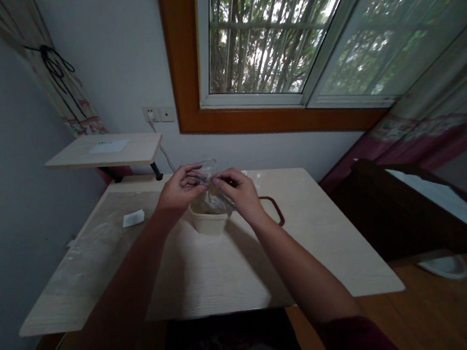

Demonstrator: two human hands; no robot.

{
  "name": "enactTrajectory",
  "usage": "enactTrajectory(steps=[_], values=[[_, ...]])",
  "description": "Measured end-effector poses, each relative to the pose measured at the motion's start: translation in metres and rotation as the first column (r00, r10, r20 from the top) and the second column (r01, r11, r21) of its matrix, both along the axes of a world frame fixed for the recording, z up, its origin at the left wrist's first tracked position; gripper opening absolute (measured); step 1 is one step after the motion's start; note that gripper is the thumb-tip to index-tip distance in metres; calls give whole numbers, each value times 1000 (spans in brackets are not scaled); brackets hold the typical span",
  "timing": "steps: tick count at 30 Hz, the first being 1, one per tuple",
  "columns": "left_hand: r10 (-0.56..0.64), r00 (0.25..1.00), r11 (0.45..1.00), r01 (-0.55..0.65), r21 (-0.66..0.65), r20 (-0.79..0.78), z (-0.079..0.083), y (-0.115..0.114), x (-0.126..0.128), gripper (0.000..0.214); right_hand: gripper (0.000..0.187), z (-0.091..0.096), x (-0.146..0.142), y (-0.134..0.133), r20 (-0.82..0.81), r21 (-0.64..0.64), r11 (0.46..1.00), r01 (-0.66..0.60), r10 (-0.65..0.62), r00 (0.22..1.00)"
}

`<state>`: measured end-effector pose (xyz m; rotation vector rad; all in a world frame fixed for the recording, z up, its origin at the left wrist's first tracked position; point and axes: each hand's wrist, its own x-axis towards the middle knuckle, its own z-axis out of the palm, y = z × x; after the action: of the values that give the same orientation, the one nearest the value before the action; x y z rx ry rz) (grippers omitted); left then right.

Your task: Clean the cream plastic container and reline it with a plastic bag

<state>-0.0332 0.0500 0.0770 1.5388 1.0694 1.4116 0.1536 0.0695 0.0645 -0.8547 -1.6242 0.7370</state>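
Note:
Above a cream-coloured container [210, 223] on the table, my two hands meet at a clear plastic bag [215, 200]. My left hand [184, 187] pinches the bag's left side between thumb and fingers. From the right, my right hand [237, 188] grips it too, thumb and fingertips pressed together. Part of the bag stands up above the fingers, and its lower part hangs over the container's opening. What the bag holds, if anything, is too dim to make out. Just right of my right wrist lies a brown rounded frame or rim [278, 210], partly hidden by the hand.
A clear plastic sheet [95, 251] covers the left of the pale wooden table [320, 244], with a small white paper [133, 218] on it. A raised shelf [138, 146] stands at the back left. Dark furniture [420, 205] is beyond the right edge.

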Motion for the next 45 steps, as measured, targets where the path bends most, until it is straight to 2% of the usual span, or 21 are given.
enactTrajectory(steps=[3, 6, 9, 13, 19, 22, 26, 28, 32, 34, 36, 42, 45], values=[[-54, 998, 998, 55, 22, -34, -1, -2, -1, 60, 17, 1, -5, 2, 82, 68, 994, -91, 85, 993], [-35, 988, 995, 49, 91, -150, -1, -4, -4, 43, 19, -1, -4, 2, 109, 113, 973, -202, 189, 976], [23, 971, 989, 14, 148, -239, 0, -5, -8, 24, 20, -4, 0, 0, 105, 85, 964, -254, 244, 964], [107, 967, 984, -70, 165, -230, -4, -4, -10, 14, 22, -7, 11, -6, 58, -19, 975, -223, 224, 973], [152, 983, 982, -139, 128, -102, -10, -4, -18, 18, 22, -22, 32, -10, -51, -29, 993, -110, 109, 993], [178, 983, 981, -174, 84, -35, -8, -6, -23, 21, 40, -32, 42, -9, 4, 7, 998, -66, 66, 998], [215, 976, 975, -217, 53, 37, -7, -4, -25, 25, 89, -42, 50, -8, 189, 34, 989, -142, 134, 973], [225, 972, 971, -230, 70, 71, -9, -2, -25, 25, 107, -45, 51, -9, 308, 41, 983, -177, 156, 939], [211, 956, 975, -221, 29, 203, -13, 2, -28, 28, 118, -49, 49, -10, 454, 76, 977, -198, 143, 879], [198, 942, 980, -196, -32, 273, -14, 2, -30, 30, 115, -49, 47, -9, 482, 100, 976, -194, 123, 868], [188, 925, 982, -172, -77, 330, -14, 1, -32, 31, 104, -49, 46, -10, 487, 130, 974, -185, 100, 868], [161, 860, 987, -133, -93, 484, -14, 5, -37, 32, 30, -43, 48, -13, 433, 266, 952, -153, 24, 901], [176, 835, 984, -143, -104, 521, -17, 8, -39, 32, 13, -43, 49, -14, 449, 274, 941, -197, 56, 892]])
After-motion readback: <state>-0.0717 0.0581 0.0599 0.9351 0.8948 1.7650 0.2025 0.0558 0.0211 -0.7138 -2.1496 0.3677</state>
